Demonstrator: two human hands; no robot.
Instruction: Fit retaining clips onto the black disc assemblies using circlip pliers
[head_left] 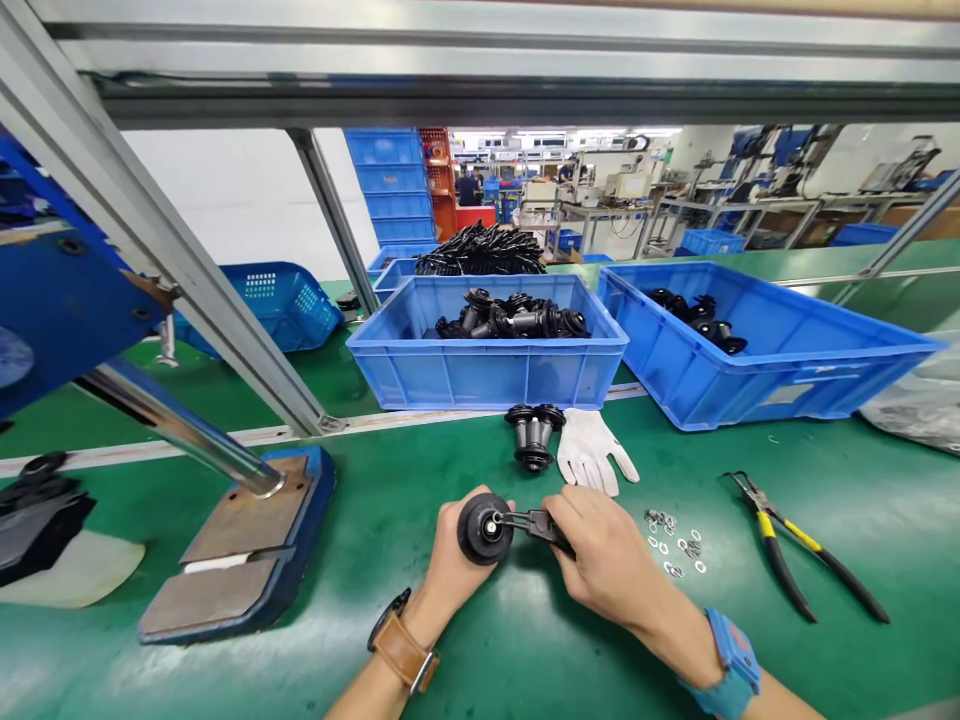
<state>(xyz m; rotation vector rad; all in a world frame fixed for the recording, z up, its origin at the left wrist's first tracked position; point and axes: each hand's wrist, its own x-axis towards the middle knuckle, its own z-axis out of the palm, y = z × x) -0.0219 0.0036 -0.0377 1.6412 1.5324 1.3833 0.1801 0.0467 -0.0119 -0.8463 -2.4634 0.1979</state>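
My left hand [450, 570] is wrapped round a black round part [484, 528] and holds it upright on the green mat. My right hand [604, 560] grips the black handles of a pair of pliers [534, 523], whose tips reach into the middle of the part's top face. Just behind stand other black parts [534, 436] of the same kind, and a white glove [591, 450] lies beside them. Several small metal rings [675, 545] are scattered right of my right hand.
Yellow-and-black pliers [802, 545] lie at the right. Blue crates [487, 345] [757, 345] with black parts stand behind, with a blue basket [277, 300] further left. A blue press [225, 540] with a slanted steel column stands on the left. A plastic bag [919, 405] lies at the far right.
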